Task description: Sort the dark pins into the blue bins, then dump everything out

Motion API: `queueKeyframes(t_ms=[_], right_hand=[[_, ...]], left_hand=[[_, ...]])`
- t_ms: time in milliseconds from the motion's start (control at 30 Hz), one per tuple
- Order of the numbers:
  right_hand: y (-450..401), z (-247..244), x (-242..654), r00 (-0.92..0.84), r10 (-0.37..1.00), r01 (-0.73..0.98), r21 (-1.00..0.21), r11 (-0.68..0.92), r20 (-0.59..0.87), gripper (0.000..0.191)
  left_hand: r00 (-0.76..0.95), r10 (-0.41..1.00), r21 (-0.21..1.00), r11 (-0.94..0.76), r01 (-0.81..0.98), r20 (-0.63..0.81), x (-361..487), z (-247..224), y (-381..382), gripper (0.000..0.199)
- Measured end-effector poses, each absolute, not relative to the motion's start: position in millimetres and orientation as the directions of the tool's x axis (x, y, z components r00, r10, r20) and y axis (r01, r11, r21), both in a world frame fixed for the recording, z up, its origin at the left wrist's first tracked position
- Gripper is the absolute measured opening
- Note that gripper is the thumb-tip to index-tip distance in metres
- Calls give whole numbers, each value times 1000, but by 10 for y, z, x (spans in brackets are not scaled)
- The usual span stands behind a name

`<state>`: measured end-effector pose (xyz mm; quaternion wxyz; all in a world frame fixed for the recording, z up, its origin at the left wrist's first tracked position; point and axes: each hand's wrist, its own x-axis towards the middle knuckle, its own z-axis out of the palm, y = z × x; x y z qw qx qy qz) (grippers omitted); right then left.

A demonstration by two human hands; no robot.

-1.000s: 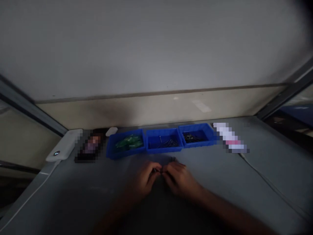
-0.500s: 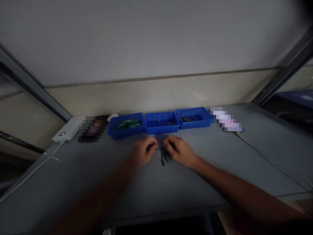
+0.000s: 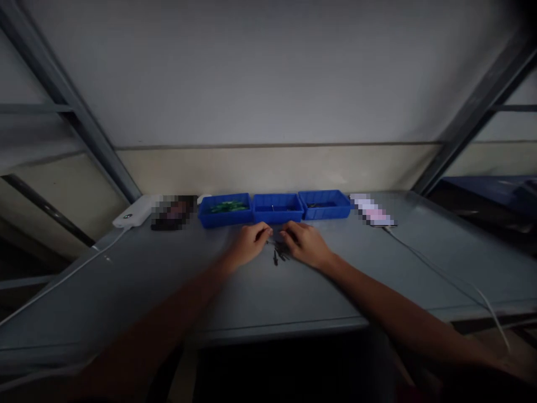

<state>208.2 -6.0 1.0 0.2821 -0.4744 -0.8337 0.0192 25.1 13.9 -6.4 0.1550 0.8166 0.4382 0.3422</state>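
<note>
Head view. Dim, soft picture. Left hand (image 3: 251, 242) curled, thumb and fingertips drawn together; cannot tell whether they pinch anything. Right hand (image 3: 307, 244) faces it across a narrow gap, fingers bent, tips dark; its grip also cannot be told. Dark parts (image 3: 276, 257) lie loose on the table (image 3: 255, 305), between the hands and a little nearer the person, right hand just beside them.

Risks, as judged: parts look small and slim, so a loose pinch could drop one or let it roll. Right hand sits close enough to sweep the heap apart if it drags. Poor light could cause a mis-grip. Left bin (image 3: 226, 219), middle bin (image 3: 277, 216) and right bin (image 3: 328, 213) stand just beyond; a knuckle pushed forward could bump them.
</note>
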Motion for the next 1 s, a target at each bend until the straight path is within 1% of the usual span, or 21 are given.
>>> queueKeyframes(t_ms=[200,467,633,833,1000], right_hand=[[-40,16,2093,-423,803,775,-291,561,421,23],[-20,59,2143,-384,840,826,-264,498,383,31],[-29,61,2188,-403,841,827,-250,503,361,29],[-62,67,2135,-417,838,828,-232,510,354,29],[-48,66,2137,-400,861,843,-242,480,315,29]], left_hand=[[407,828,577,-561,594,386,253,-64,140,31],[468,793,527,-609,593,390,280,-75,149,26],[500,788,505,-614,607,359,289,-61,166,27],[474,797,485,-604,633,373,281,-68,181,28],[473,804,465,-595,656,362,275,-65,197,28]])
